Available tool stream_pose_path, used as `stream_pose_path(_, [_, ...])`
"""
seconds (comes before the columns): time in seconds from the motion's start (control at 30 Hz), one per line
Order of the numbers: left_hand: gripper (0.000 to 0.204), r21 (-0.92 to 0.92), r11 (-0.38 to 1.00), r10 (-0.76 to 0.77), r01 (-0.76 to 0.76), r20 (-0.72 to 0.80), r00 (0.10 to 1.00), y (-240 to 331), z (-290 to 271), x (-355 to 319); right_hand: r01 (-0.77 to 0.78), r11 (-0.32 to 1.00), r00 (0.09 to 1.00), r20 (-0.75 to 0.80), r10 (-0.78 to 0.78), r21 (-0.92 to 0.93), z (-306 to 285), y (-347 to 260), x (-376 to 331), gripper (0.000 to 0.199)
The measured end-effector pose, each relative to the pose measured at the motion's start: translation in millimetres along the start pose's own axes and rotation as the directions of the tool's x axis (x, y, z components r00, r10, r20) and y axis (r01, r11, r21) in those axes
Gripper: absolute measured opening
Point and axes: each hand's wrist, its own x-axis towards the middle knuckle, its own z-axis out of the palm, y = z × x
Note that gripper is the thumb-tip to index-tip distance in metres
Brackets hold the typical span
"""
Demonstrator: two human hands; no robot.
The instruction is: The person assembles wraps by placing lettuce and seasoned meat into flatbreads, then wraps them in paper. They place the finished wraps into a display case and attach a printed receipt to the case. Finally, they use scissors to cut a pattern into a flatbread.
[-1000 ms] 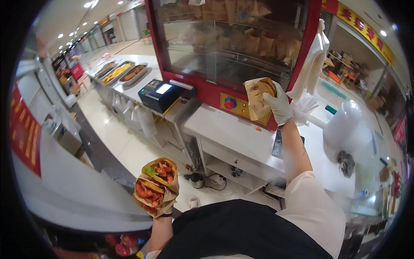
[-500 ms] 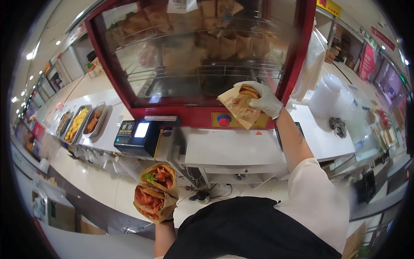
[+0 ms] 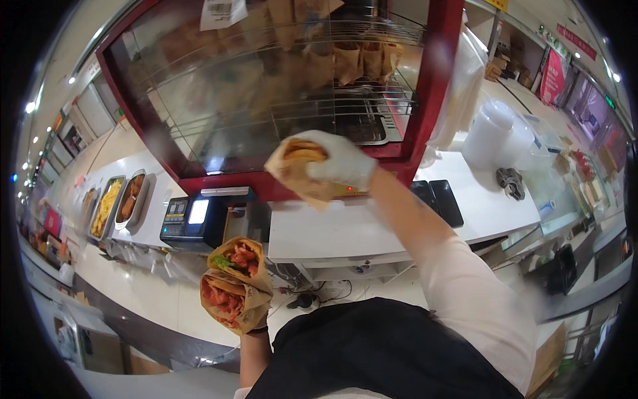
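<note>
My left hand [image 3: 256, 336], mostly hidden behind paper, holds two filled flatbread sandwiches upright at lower left. The upper sandwich [image 3: 243, 257] shows reddish meat chunks and green lettuce; the lower sandwich [image 3: 224, 298] shows reddish filling. My gloved right hand [image 3: 342, 161], blurred by motion, is closed round a paper-wrapped flatbread [image 3: 302, 159] whose browned rounds stick out of the top. It is in front of the lower glass of a red-framed warming cabinet [image 3: 425, 133]. The sliding glass [image 3: 219, 113] covers the cabinet's left part, while the right part stands uncovered.
Inside the cabinet, paper-bagged items [image 3: 359, 63] stand on wire racks. On the counter are a payment terminal [image 3: 193, 218], trays of yellow pieces [image 3: 108, 209] and browned food [image 3: 131, 199], two dark phones [image 3: 444, 201] and white tubs [image 3: 490, 133].
My right hand has swept left with the wrapped flatbread, and the cabinet's right part now shows uncovered. The view has shifted a little. My left hand still holds both sandwiches.
</note>
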Motion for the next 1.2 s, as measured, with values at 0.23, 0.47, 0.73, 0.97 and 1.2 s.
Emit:
stream_pose_path(0.23, [0.045, 0.143, 0.990, 0.011, -0.013, 0.021, 1.000, -16, 19, -2, -0.177, 0.970, 0.983, 0.086, 0.164, 0.166, -90, 18, -12, 0.054])
stream_pose_path(0.47, [0.050, 0.338, 0.934, 0.107, -0.112, 0.035, 0.994, -14, 22, 2, -0.134, 0.990, 0.980, 0.141, 0.137, -0.032, -50, 5, 20, 0.057])
stream_pose_path(0.73, [0.056, 0.641, 0.727, 0.226, -0.245, 0.113, 0.968, -9, 13, 2, 0.034, 0.972, 0.957, -0.287, 0.035, 0.232, -134, -44, 27, 0.039])
stream_pose_path(0.97, [0.063, 0.805, 0.467, 0.252, -0.366, 0.276, 0.928, -14, 5, 3, -0.163, 0.957, 0.817, -0.512, 0.267, 0.239, -141, -24, 105, 0.040])
stream_pose_path(1.2, [0.076, 0.922, 0.079, 0.163, -0.379, 0.363, 0.917, -12, -40, 1, -0.549, 0.537, 0.816, -0.549, 0.179, -0.641, -87, -57, 163, 0.066])
